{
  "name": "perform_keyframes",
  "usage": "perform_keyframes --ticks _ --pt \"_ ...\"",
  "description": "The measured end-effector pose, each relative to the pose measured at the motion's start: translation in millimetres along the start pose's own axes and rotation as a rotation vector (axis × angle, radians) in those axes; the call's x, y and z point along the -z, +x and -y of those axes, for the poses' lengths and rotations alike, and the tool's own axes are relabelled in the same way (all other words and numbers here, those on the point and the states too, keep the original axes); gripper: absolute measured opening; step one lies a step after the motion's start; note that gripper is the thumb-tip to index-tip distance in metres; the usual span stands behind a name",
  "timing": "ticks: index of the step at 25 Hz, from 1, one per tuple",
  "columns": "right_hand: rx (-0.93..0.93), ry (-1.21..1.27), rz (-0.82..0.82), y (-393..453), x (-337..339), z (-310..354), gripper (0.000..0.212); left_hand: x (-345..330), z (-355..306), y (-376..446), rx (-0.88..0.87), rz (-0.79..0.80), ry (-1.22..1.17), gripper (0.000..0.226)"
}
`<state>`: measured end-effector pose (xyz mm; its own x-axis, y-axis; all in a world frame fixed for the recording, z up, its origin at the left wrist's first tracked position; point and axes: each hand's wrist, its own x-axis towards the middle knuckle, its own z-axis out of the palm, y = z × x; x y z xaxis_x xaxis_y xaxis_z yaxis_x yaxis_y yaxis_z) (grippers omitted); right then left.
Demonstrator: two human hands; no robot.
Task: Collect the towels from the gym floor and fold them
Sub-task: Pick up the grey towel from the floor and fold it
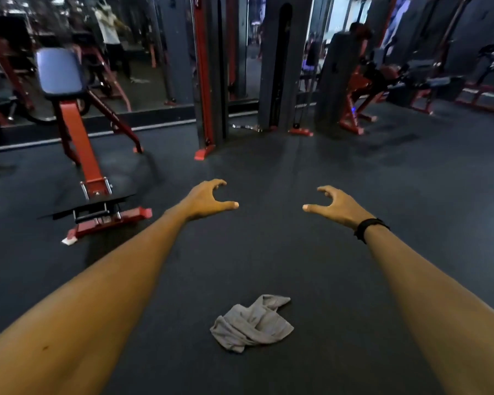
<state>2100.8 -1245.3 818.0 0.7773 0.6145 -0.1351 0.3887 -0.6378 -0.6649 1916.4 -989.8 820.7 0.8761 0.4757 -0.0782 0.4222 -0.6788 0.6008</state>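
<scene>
- Upper arms and elbows are running out of view at the lower corners; only the forearms and hands are showing.
- Background along the mirrored wall (143, 89) is appearing blurred; the reflected figures there are too indistinct to describe.
- Cable machine (240, 67) is standing cut off by the top edge, its upper part lying out of view.
- Left hand (208, 201) is reaching forward above the floor (354, 280), palm turned inward, thumb pointing toward the other hand, fingers loosely curled and grasping nothing.
- Right hand (335, 205) is mirroring that pose, thumb pointing left, fingers curled over empty air; a black wristband (368, 228) is sitting at its wrist.
- The two hands are hanging well apart, with bare floor showing between them.
- Grey towel (253, 323) is lying crumpled on the dark floor, between the two forearms and nearer the camera than both hands, touching neither.
- Red-framed bench (80, 138) with a blue pad is standing at left, well apart from the towel.
</scene>
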Motion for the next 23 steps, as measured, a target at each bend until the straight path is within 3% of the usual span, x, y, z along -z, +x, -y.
perform_keyframes --ticks 8,14,19,23 --pt "-0.169 -0.002 0.167 152.3 -115.6 -120.8 0.071 -130.4 97.4 150.4 0.146 0.204 -0.023 0.072" --pt "-0.335 -0.031 0.324 231.4 -292.8 -263.8 0.062 -303.2 234.3 235.4 0.212 0.414 -0.038 0.068" --pt "-0.431 -0.002 0.405 262.6 -451.5 -390.1 0.043 -453.7 363.2 265.3 0.256 0.568 -0.019 0.069" --pt "-0.502 -0.071 0.455 272.5 -570.0 -479.5 0.049 -554.7 452.8 277.7 0.266 0.641 0.004 0.061"
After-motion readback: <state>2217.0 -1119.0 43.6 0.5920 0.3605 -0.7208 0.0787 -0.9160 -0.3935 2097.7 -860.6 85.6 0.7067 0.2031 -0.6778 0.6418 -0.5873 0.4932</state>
